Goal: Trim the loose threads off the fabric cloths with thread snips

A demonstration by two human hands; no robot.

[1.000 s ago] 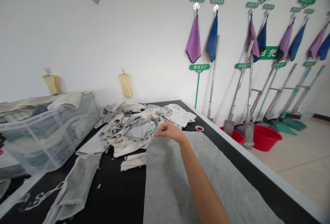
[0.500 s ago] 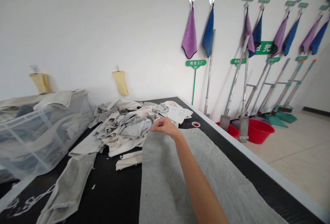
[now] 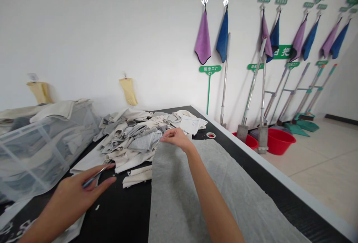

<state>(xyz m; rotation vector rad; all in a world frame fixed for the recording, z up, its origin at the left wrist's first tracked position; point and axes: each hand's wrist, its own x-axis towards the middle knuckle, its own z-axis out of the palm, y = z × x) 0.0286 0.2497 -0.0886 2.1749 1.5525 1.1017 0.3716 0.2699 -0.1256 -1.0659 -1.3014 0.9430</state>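
Note:
A long grey cloth sheet (image 3: 195, 198) lies spread along the black table (image 3: 128, 213). My right hand (image 3: 175, 138) reaches out to the sheet's far left corner and pinches its edge between thumb and fingers. My left hand (image 3: 75, 194) is over the table at the lower left, fingers closed round a thin metal tool (image 3: 96, 175) with a bluish handle, which looks like scissors. A heap of grey and cream cloth pieces (image 3: 134, 138) lies just beyond both hands.
A clear plastic bin (image 3: 41, 146) of cloth stands at the left. A roll of red tape (image 3: 210, 135) sits near the table's right edge. Mops, towels on hooks and red basins (image 3: 279, 140) line the wall at the right. Yellow gloves (image 3: 128, 90) hang on the wall.
My left hand has come into view at the lower left holding the tool. My right hand stays pinched on the sheet's corner; the view has shifted slightly.

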